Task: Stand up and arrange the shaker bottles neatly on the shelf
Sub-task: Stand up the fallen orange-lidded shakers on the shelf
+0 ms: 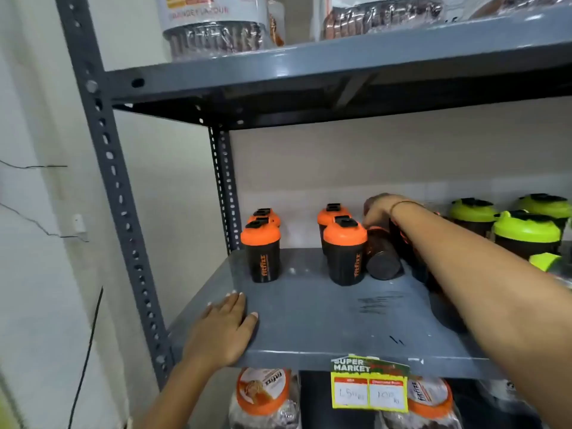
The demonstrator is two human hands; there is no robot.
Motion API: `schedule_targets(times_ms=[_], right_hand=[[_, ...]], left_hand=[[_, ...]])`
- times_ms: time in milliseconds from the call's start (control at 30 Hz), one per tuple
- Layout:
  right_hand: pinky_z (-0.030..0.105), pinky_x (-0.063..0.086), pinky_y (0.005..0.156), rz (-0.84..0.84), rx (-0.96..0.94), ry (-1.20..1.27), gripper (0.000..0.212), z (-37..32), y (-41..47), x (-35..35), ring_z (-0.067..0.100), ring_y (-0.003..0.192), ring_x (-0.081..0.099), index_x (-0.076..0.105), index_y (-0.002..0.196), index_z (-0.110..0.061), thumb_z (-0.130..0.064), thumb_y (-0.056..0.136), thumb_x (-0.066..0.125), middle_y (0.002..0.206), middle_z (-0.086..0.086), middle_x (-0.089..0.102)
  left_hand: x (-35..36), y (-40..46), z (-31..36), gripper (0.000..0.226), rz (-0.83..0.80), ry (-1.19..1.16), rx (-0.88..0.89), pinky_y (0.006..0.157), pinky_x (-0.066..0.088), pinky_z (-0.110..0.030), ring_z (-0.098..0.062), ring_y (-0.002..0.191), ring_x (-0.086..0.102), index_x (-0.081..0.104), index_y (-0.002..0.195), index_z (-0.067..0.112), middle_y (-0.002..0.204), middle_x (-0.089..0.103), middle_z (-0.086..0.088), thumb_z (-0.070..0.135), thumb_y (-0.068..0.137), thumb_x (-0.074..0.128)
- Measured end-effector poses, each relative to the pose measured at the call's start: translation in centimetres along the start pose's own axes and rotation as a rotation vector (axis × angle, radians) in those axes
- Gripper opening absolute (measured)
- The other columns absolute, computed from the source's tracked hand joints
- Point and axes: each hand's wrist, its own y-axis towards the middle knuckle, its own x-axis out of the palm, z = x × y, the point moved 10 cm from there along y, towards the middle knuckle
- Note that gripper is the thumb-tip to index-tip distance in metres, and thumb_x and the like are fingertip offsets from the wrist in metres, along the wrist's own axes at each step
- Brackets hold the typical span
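Several black shaker bottles with orange lids stand upright on the grey metal shelf (pixel 309 323): one pair at the left (pixel 263 252) and another pair near the middle (pixel 345 252). Right beside the middle pair, a black shaker bottle (pixel 382 258) lies tipped, its round base facing me. My right hand (pixel 379 210) reaches over it at the back and closes around its upper end. My left hand (pixel 224 328) rests flat on the shelf's front left edge, fingers apart, holding nothing. Green-lidded shakers (pixel 526 233) stand at the right.
A grey slotted upright (pixel 114 187) frames the shelf's left side, with a white wall beyond. The shelf above holds large tubs (pixel 213 26). Orange-lidded jars (pixel 264 394) sit below, behind a yellow price tag (pixel 370 388). My right forearm hides more dark bottles at the right.
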Motion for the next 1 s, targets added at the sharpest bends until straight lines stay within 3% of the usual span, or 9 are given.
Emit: schedule_targets(times_ms=[100,167,300,367,500,567,633,767,1000], right_hand=[[0.041,0.047,0.102,-0.372,0.098,0.002,0.050,0.7,0.2,3.6,0.032,0.112,0.060,0.058,0.132,-0.002,-0.029,0.090,0.065,0.138,0.019,0.057],[0.047,0.040,0.110,-0.509,0.154,0.025,0.053,1.1,-0.5,4.5,0.036,0.126,0.054,0.054,0.135,0.000,-0.027,0.091,0.066,0.142,0.020,0.052],[0.039,0.043,0.105,-0.460,0.190,0.004,0.033,1.9,1.0,4.6,0.027,0.105,0.057,0.063,0.099,-0.005,-0.036,0.089,0.067,0.107,0.016,0.060],[0.038,0.047,0.101,-0.454,0.215,0.009,0.037,2.3,1.6,5.3,0.026,0.104,0.059,0.063,0.106,-0.006,-0.039,0.088,0.067,0.108,0.013,0.060],[0.039,0.049,0.093,-0.312,0.265,0.074,0.026,3.8,3.3,5.4,0.026,0.098,0.065,0.061,0.075,-0.007,-0.029,0.083,0.071,0.092,0.009,0.064],[0.043,0.047,0.101,-0.400,0.230,0.120,0.028,3.5,3.4,6.6,0.031,0.103,0.062,0.066,0.087,-0.004,-0.030,0.082,0.071,0.098,0.016,0.064],[0.050,0.046,0.103,-0.466,0.174,0.143,0.049,2.8,3.3,7.3,0.035,0.110,0.063,0.067,0.114,-0.002,-0.035,0.078,0.073,0.119,0.022,0.064],[0.045,0.046,0.102,-0.295,0.048,0.162,0.076,1.8,3.1,4.3,0.031,0.117,0.059,0.053,0.135,-0.007,-0.049,0.075,0.075,0.137,0.015,0.057],[0.037,0.047,0.085,0.269,-0.016,0.335,0.090,3.2,0.9,-4.9,0.036,0.112,0.056,0.042,0.138,-0.018,-0.061,0.067,0.076,0.130,0.016,0.054]], left_hand=[[0.0,0.2,-0.1,0.066,0.022,0.017,0.012,0.120,0.002,-0.034,-0.012,0.149,0.010,0.010,0.154,0.025,0.162,0.011,0.004,0.055,0.096,0.014],[-0.1,0.2,-0.1,0.066,0.018,0.026,0.008,0.120,0.002,-0.035,-0.012,0.149,0.010,0.010,0.154,0.025,0.162,0.010,0.004,0.055,0.096,0.014],[0.2,0.5,-0.1,0.065,0.005,0.045,0.003,0.121,0.003,-0.036,-0.012,0.149,0.010,0.009,0.154,0.026,0.162,0.010,0.005,0.055,0.096,0.015],[0.3,0.5,-0.2,0.065,0.003,0.050,0.000,0.121,0.003,-0.036,-0.011,0.149,0.010,0.009,0.154,0.027,0.162,0.010,0.005,0.055,0.096,0.014],[0.4,0.7,-0.3,0.066,0.010,0.053,-0.003,0.120,0.002,-0.035,-0.011,0.149,0.010,0.009,0.154,0.027,0.162,0.010,0.005,0.056,0.095,0.014],[0.5,0.7,-0.4,0.066,0.007,0.045,-0.006,0.119,0.001,-0.034,-0.010,0.149,0.009,0.009,0.154,0.027,0.162,0.010,0.006,0.057,0.095,0.014],[0.5,0.7,-0.5,0.067,0.006,0.040,-0.008,0.119,0.000,-0.033,-0.009,0.149,0.009,0.008,0.154,0.027,0.162,0.009,0.007,0.057,0.095,0.014],[0.6,0.6,-0.4,0.067,0.002,0.038,-0.002,0.119,0.001,-0.033,-0.010,0.149,0.009,0.009,0.154,0.025,0.162,0.010,0.006,0.056,0.095,0.014],[0.7,0.5,-0.2,0.066,-0.014,0.032,0.010,0.119,0.001,-0.034,-0.011,0.149,0.009,0.008,0.154,0.022,0.162,0.008,0.003,0.054,0.096,0.014]])
